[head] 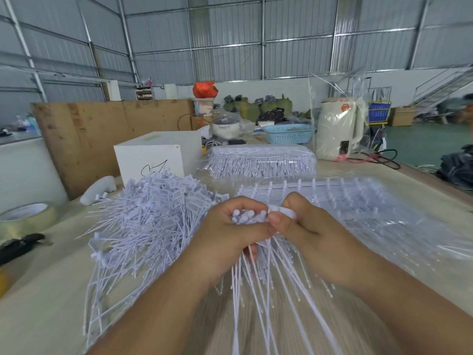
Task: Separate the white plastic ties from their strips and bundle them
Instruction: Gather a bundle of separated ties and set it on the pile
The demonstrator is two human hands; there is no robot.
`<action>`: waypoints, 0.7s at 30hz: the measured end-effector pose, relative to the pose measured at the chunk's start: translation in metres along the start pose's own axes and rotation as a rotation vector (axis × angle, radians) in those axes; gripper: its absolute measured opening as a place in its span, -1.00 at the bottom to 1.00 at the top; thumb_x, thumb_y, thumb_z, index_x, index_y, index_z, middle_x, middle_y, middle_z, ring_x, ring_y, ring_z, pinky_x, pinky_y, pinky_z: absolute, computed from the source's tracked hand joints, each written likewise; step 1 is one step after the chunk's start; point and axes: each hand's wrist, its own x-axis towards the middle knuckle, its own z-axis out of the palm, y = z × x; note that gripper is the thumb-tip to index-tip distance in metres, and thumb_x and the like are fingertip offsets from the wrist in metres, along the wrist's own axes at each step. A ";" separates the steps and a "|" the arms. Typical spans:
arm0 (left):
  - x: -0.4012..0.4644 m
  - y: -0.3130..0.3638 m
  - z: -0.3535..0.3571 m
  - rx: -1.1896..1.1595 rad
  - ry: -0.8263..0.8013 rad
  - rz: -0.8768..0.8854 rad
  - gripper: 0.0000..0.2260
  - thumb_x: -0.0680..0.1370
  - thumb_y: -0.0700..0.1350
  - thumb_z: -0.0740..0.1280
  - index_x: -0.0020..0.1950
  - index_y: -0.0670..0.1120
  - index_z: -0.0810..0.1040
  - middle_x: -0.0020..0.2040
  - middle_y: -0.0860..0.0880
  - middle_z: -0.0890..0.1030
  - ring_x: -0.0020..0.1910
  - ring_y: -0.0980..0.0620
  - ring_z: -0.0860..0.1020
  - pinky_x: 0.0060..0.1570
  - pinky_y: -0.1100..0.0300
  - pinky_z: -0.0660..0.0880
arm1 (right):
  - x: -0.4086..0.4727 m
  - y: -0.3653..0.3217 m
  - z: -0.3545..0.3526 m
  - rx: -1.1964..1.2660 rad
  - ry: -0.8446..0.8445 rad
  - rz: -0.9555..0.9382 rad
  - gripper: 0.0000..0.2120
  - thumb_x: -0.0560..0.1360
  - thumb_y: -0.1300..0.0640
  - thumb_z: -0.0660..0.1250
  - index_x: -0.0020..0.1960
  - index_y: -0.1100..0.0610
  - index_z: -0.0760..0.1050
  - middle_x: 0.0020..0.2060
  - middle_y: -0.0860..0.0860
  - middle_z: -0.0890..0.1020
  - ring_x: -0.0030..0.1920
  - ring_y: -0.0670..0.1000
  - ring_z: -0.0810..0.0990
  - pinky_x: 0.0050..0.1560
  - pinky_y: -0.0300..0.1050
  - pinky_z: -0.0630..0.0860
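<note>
My left hand (227, 234) grips a bundle of white plastic ties (258, 283) by their heads, and the long tails hang down toward me. My right hand (304, 226) pinches a white strip piece (284, 210) at the top of that bundle, right against my left fingers. A big loose pile of separated ties (153, 216) lies on the table to the left. Uncut strips of ties in clear plastic (358, 208) lie to the right, behind my right hand.
A wrapped pack of tie strips (261, 160) lies further back, beside a white box (158, 155). A tape roll (25, 216) and a black tool (20, 245) sit at the left edge. A blue basket (289, 134) and a white appliance (337, 129) stand at the back.
</note>
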 end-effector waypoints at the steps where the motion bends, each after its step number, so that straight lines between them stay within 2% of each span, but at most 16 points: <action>1: 0.001 -0.001 0.001 0.020 0.049 0.007 -0.83 0.28 -0.25 0.55 -0.25 -0.01 0.67 -0.36 0.04 0.58 -0.50 0.12 0.47 -0.50 0.25 0.42 | 0.000 0.001 0.003 0.002 0.002 0.003 -0.60 0.42 -0.42 0.11 -0.19 -0.08 0.25 -0.48 -0.16 0.34 -0.46 -0.14 0.30 -0.43 -0.22 0.26; 3: 0.004 -0.004 0.002 0.016 0.164 0.009 -0.80 0.29 -0.30 0.52 -0.29 0.01 0.66 -0.39 0.04 0.57 -0.50 0.12 0.48 -0.52 0.24 0.41 | 0.000 0.001 0.012 0.066 0.006 0.040 -0.62 0.37 -0.43 0.15 -0.01 -0.18 0.30 -0.39 -0.18 0.46 -0.38 -0.19 0.41 -0.31 -0.26 0.36; 5: 0.007 -0.005 0.000 -0.034 0.280 0.023 -0.73 0.32 -0.38 0.50 -0.31 0.01 0.64 -0.39 0.03 0.57 -0.49 0.09 0.49 -0.55 0.25 0.41 | 0.001 0.000 0.021 0.196 -0.018 0.106 -0.32 0.29 -0.43 0.25 0.31 -0.19 0.21 -0.17 -0.17 0.58 -0.20 -0.21 0.54 -0.09 -0.21 0.45; 6: 0.008 -0.004 -0.001 -0.061 0.326 0.045 -0.72 0.35 -0.41 0.48 -0.29 0.00 0.63 -0.39 0.03 0.58 -0.48 0.09 0.50 -0.54 0.26 0.42 | 0.000 -0.001 0.025 0.233 -0.051 0.134 -0.22 0.25 -0.44 0.29 0.38 -0.24 0.13 -0.06 -0.21 0.58 -0.08 -0.24 0.57 0.01 -0.22 0.46; 8: 0.007 -0.002 -0.002 -0.102 0.375 0.108 -0.73 0.38 -0.42 0.46 -0.24 -0.03 0.61 -0.38 0.06 0.60 -0.49 0.14 0.51 -0.52 0.29 0.43 | -0.004 -0.007 0.032 0.203 -0.099 0.104 -0.14 0.22 -0.43 0.34 0.43 -0.25 0.12 0.13 -0.36 0.48 0.18 -0.35 0.45 0.16 -0.34 0.39; 10: 0.006 0.002 -0.002 -0.103 0.363 0.168 -0.72 0.39 -0.41 0.46 -0.24 -0.01 0.62 -0.37 0.07 0.62 -0.49 0.17 0.50 -0.53 0.31 0.42 | -0.007 -0.016 0.037 0.071 -0.058 0.044 -0.14 0.19 -0.44 0.36 0.42 -0.28 0.17 0.23 -0.35 0.35 0.31 -0.36 0.28 0.23 -0.33 0.30; 14: 0.003 0.006 -0.001 -0.054 0.330 0.232 -0.65 0.40 -0.41 0.45 -0.28 0.07 0.63 -0.39 0.09 0.60 -0.50 0.17 0.48 -0.57 0.30 0.40 | -0.006 -0.027 0.037 -0.173 0.031 0.053 -0.23 0.10 -0.48 0.31 0.24 -0.23 0.31 0.14 -0.29 0.24 0.26 -0.28 0.20 0.16 -0.31 0.29; 16: 0.002 0.009 -0.001 -0.052 0.314 0.262 -0.69 0.40 -0.43 0.44 -0.25 0.01 0.62 -0.37 0.08 0.62 -0.49 0.17 0.50 -0.54 0.31 0.42 | -0.006 -0.030 0.035 -0.070 0.003 0.072 -0.34 0.13 -0.37 0.38 0.17 -0.19 0.36 0.12 -0.30 0.39 0.22 -0.28 0.34 0.16 -0.29 0.36; 18: 0.000 0.011 0.001 -0.043 0.299 0.299 -0.68 0.39 -0.45 0.44 -0.23 -0.01 0.60 -0.36 0.09 0.64 -0.45 0.19 0.55 -0.48 0.35 0.46 | -0.006 -0.031 0.036 0.112 -0.039 0.056 -0.51 0.22 -0.14 0.46 0.11 -0.13 0.40 0.03 -0.22 0.57 0.08 -0.23 0.54 0.09 -0.24 0.49; 21: -0.002 0.013 0.004 -0.006 0.328 0.350 -0.68 0.39 -0.43 0.46 -0.21 0.01 0.61 -0.31 0.10 0.67 -0.35 0.20 0.61 -0.35 0.37 0.51 | -0.004 -0.030 0.038 0.135 0.005 0.010 -0.66 0.26 0.03 0.42 -0.01 -0.11 0.42 -0.16 -0.11 0.64 -0.17 -0.14 0.62 -0.12 -0.21 0.54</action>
